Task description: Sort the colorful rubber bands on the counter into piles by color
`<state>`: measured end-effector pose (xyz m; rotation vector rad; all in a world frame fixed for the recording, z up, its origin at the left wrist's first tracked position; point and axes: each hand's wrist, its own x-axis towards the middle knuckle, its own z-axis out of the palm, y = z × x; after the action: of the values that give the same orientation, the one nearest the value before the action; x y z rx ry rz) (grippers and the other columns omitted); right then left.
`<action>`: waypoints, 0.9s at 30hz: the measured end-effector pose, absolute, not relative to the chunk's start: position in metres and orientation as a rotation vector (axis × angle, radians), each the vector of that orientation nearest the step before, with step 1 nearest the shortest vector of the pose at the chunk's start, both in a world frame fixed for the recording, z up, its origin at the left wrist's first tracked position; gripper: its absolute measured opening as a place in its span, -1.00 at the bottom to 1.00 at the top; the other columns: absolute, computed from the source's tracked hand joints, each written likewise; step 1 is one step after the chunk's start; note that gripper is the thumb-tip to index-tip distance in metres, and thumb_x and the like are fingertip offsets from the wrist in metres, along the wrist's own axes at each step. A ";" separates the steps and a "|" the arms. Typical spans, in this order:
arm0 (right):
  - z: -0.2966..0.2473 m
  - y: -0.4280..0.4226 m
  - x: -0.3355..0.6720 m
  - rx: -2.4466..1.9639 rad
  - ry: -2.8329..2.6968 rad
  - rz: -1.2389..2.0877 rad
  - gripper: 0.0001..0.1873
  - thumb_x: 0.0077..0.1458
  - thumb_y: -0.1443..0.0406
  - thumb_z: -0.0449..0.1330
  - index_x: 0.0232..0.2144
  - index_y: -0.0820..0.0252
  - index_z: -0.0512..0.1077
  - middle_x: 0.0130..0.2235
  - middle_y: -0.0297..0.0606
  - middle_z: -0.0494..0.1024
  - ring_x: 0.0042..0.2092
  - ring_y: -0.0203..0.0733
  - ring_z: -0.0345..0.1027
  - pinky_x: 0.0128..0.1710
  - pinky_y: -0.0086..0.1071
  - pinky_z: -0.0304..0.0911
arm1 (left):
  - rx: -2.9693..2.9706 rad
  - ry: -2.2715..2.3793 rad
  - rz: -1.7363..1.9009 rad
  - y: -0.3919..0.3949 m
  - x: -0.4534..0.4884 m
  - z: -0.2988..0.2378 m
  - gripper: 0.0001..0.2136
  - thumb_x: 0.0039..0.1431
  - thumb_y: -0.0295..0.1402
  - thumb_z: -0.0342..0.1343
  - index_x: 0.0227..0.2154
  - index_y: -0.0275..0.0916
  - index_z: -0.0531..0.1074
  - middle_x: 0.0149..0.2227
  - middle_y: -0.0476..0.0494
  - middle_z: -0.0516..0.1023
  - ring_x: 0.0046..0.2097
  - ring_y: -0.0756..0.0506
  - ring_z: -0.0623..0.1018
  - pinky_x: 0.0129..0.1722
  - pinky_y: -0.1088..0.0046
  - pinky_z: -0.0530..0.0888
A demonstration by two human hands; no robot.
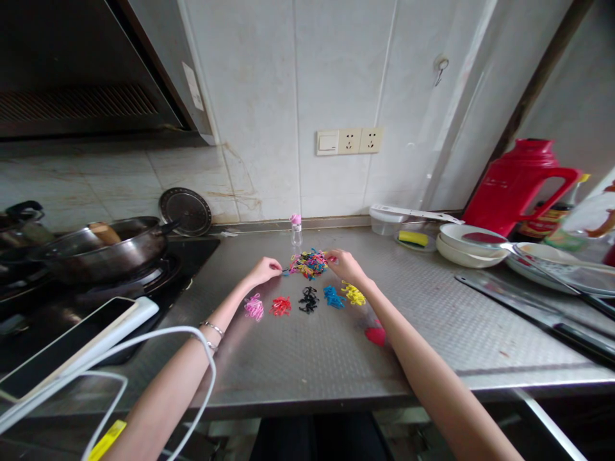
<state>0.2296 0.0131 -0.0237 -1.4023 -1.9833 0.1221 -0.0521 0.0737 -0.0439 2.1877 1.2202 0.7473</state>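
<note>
A mixed pile of small coloured rubber bands (308, 263) lies on the steel counter between my two hands. My left hand (264, 270) is at the pile's left side, its fingertips pinched on a small dark rubber band (285, 271). At the right edge of the pile, the fingers of my right hand (344, 264) are pinched together; what they hold is too small to make out. Nearer to me, single-colour heaps form a row: pink bands (254, 307), red bands (280, 306), black bands (308, 299), blue bands (333, 296) and yellow bands (354, 293).
Behind the pile stands a clear bottle with a pink cap (296, 229). A pinkish-red object (375, 335) lies beside my right forearm. Right: a knife (523, 307), bowls (473, 246), a red thermos (516, 186). Left: a pan (103, 250) on the stove, a phone (67, 346) and white cable (211, 365).
</note>
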 end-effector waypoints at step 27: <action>-0.029 0.012 0.236 -1.524 -2.054 0.218 -0.70 -0.11 0.44 0.04 -0.34 0.15 0.49 -0.25 -0.26 0.52 -0.22 -0.27 0.36 -0.20 -0.48 0.20 | 2.383 0.868 0.461 -0.002 0.012 -0.009 -0.87 -0.07 -0.43 0.07 -0.51 -0.34 0.50 -0.45 -0.11 0.54 -0.40 0.00 0.46 -0.36 0.57 0.33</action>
<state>0.2360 0.0120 -0.0288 -1.5242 -2.0541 0.2175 0.0122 -0.0023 -0.0086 2.3827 0.8683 0.4605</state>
